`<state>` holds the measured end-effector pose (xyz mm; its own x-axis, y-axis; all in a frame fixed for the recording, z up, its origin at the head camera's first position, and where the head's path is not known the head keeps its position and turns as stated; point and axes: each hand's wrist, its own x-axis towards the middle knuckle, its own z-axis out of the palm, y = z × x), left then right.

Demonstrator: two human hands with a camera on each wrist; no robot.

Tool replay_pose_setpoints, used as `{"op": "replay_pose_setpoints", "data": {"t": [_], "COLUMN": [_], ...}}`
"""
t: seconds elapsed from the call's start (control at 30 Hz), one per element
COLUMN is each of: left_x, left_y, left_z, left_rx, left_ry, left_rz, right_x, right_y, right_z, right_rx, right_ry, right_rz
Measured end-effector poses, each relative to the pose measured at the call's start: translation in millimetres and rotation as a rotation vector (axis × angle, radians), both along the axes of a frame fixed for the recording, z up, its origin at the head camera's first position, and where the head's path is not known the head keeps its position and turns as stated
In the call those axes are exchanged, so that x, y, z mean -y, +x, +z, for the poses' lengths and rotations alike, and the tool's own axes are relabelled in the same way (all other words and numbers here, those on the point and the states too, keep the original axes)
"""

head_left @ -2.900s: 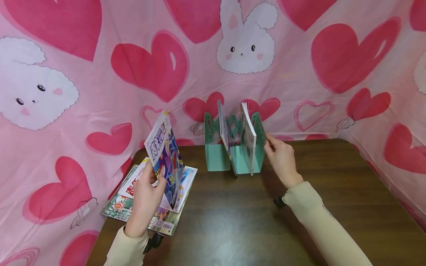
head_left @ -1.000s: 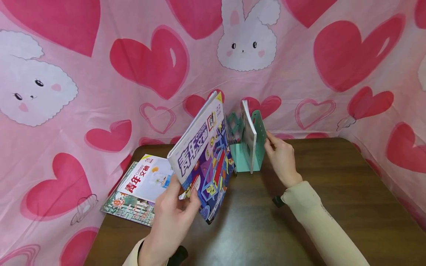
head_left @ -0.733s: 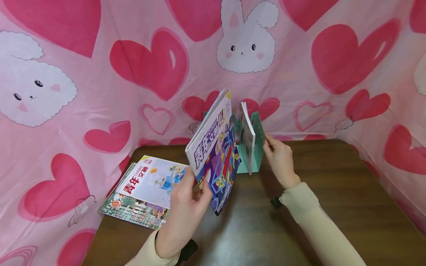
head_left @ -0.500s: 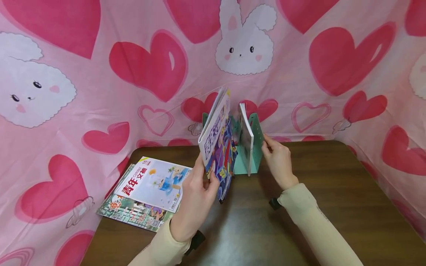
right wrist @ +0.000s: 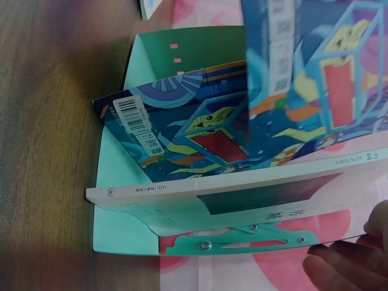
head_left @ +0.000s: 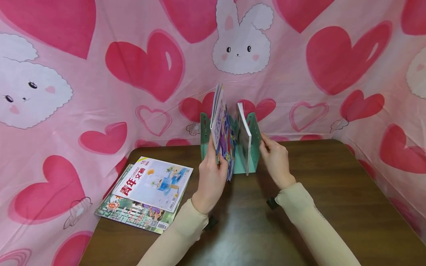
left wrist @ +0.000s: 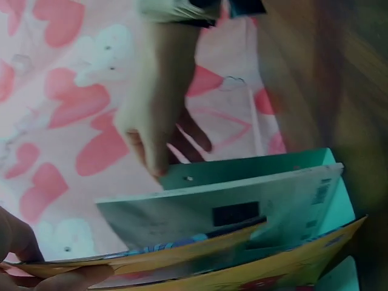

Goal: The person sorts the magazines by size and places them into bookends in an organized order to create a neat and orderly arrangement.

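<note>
Mid-frame, grips purple-white paper magazine point(head_left: 223, 131) with left fingers point(head_left: 223, 164), pinches mint-green metal bookend point(head_left: 255, 140) with right fingers point(head_left: 267, 141); risks snagging if tilted.

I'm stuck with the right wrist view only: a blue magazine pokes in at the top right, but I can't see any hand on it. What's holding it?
Observer: The person's left hand holds that blue magazine; the head view shows the grip.
Visitor: Ah! And is anything lying off to the person's left?
Observer: Yes. In the head view, a white magazine lies partly over a green one on the table.
Visitor: Behind it all I only get pink with red patches. Any other pattern?
Observer: The pink cloth also shows a smiling-free surprise: a white rabbit's face, floppy ear and all.
</note>
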<state>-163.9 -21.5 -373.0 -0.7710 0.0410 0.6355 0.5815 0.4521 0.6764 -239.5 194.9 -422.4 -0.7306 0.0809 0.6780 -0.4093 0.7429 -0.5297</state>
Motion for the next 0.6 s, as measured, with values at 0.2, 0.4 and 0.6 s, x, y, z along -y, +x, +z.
{"op": "replay_pose_setpoints", "data": {"t": [0.2,0.4,0.6], "left_x": [-9.7,-16.0,-25.8], "left_y": [-9.4,-5.9,-7.5], "left_z": [-6.8,-7.1,-8.1], "left_rx": [-0.08,-0.138,-0.186], "left_ry": [-0.039,-0.06,-0.111], "left_rz": [0.053,0.083,0.09], "right_x": [0.3,0.0,-1.3], "right_y": [1.3,0.7,-0.3], "right_z": [0.1,0.0,-0.6], "right_rx": [0.013,0.001,-0.004], "right_ry": [-0.007,-0.005,-0.015], "right_rz": [0.014,0.019,0.016]}}
